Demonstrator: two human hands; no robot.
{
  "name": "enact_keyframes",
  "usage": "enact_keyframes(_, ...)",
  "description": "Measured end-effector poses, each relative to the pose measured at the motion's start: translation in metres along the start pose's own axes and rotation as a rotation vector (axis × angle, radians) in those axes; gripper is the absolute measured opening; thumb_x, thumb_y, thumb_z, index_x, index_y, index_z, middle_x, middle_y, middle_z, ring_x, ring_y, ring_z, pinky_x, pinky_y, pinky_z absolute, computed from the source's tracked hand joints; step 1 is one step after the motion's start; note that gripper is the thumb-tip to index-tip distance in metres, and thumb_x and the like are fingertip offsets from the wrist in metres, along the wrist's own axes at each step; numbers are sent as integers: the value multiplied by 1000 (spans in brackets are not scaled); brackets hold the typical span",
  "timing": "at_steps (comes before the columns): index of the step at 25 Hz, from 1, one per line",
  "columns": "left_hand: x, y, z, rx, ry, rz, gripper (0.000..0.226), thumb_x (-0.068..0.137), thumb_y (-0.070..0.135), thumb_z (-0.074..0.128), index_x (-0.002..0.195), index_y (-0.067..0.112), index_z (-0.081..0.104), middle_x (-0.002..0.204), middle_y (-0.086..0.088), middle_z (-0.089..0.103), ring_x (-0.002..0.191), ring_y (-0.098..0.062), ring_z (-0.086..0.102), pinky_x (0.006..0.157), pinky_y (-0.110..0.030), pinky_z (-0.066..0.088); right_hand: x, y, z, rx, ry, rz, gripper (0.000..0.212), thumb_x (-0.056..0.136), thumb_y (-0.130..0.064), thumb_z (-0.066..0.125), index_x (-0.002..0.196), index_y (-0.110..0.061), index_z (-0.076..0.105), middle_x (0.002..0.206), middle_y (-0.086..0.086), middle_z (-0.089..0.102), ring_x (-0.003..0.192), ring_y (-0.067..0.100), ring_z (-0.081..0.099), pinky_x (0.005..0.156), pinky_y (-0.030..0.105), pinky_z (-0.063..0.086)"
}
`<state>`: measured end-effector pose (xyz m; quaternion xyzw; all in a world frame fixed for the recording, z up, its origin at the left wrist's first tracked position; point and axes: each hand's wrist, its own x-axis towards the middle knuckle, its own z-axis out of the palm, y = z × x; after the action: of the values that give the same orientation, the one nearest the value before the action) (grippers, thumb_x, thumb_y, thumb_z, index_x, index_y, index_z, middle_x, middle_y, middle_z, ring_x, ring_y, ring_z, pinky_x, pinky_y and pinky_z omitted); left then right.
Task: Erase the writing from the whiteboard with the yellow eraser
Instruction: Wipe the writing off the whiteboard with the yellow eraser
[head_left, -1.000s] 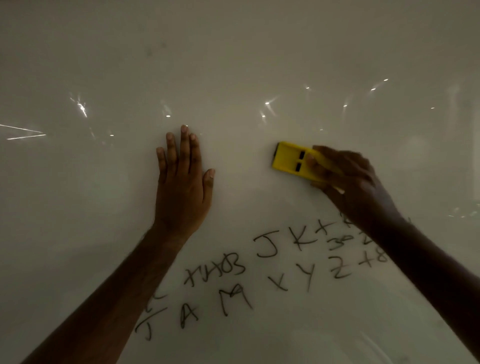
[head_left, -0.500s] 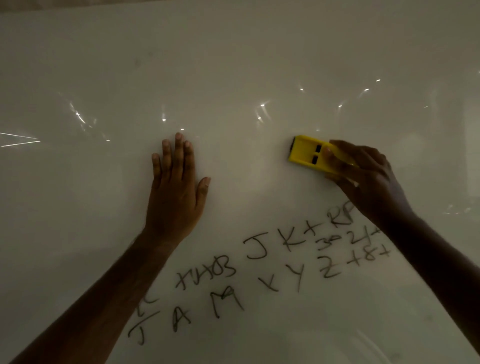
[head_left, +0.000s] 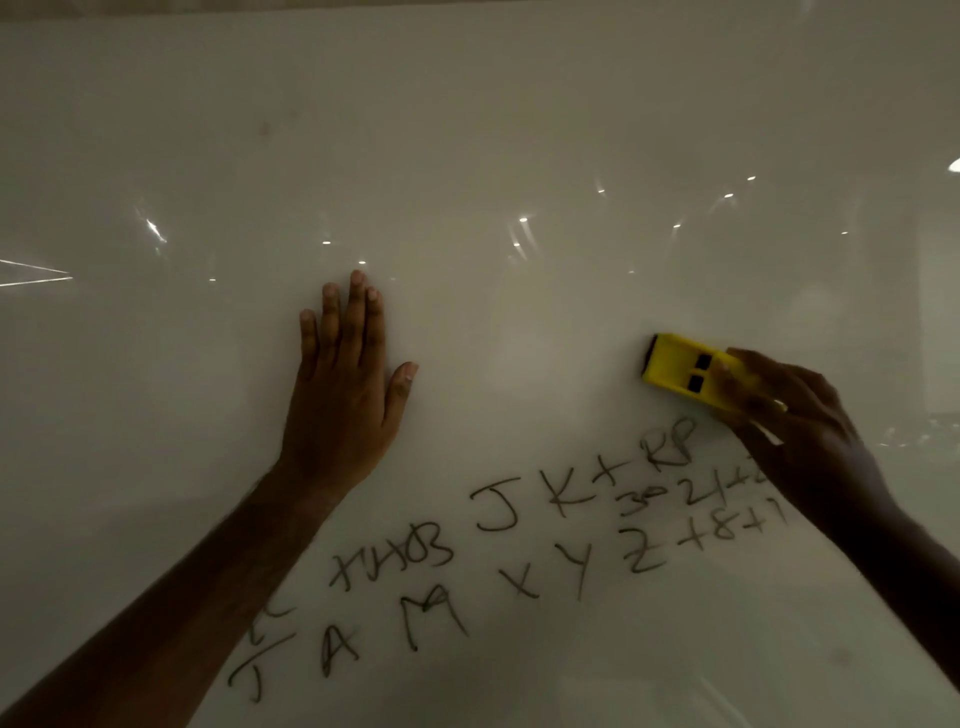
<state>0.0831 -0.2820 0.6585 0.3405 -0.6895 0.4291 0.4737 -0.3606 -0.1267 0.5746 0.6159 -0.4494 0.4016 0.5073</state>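
Observation:
A glossy whiteboard (head_left: 467, 130) fills the view. My right hand (head_left: 800, 431) grips a yellow eraser (head_left: 680, 366) with two black slots and presses it on the board, just above the top right of the writing. Black handwritten letters and numbers (head_left: 519, 540) run in several slanted rows across the lower middle. My left hand (head_left: 345, 395) lies flat on the board, fingers together and pointing up, left of the eraser and above the writing. My left forearm covers the writing's lower left end.
The upper board carries only small light reflections (head_left: 522, 221). A faint smudge (head_left: 265, 127) shows near the top. The board's top edge (head_left: 467, 5) runs along the top of the frame.
My right hand has slid the eraser to the right and slightly down, uncovering more writing at the right. The left hand stays flat in place.

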Motion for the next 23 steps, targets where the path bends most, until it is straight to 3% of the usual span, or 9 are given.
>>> enact_keyframes(5,0,3,1,4,3,-6,76,114,45,31,172,-2,13,181,-24,7,167,-47,7,136,-63,10,46,-6,3,22,51,188,58,100,-19,68,155,-15,52,157,16,52,125,46,53,101,56,50)
enact_keyframes(11,-1,5,1,-4,10,-14,75,115,44,29,172,-2,12,181,-24,6,167,-47,5,136,-61,7,-8,-23,7,-5,-9,-20,52,105,-23,64,155,-13,52,160,15,50,125,42,59,99,54,55)
enact_keyframes(19,-1,6,-1,-14,12,-12,75,115,43,31,172,-3,13,181,-24,7,167,-48,6,136,-61,7,-19,-14,-5,-23,-44,-74,51,105,-25,63,153,-12,54,155,18,55,124,41,63,93,55,60)
enact_keyframes(23,-1,6,-1,-21,9,-8,74,115,42,31,172,-3,14,181,-25,8,167,-49,8,136,-63,10,-17,-8,-6,-36,-25,15,57,103,-28,61,155,-9,49,154,20,54,121,42,62,91,57,60)
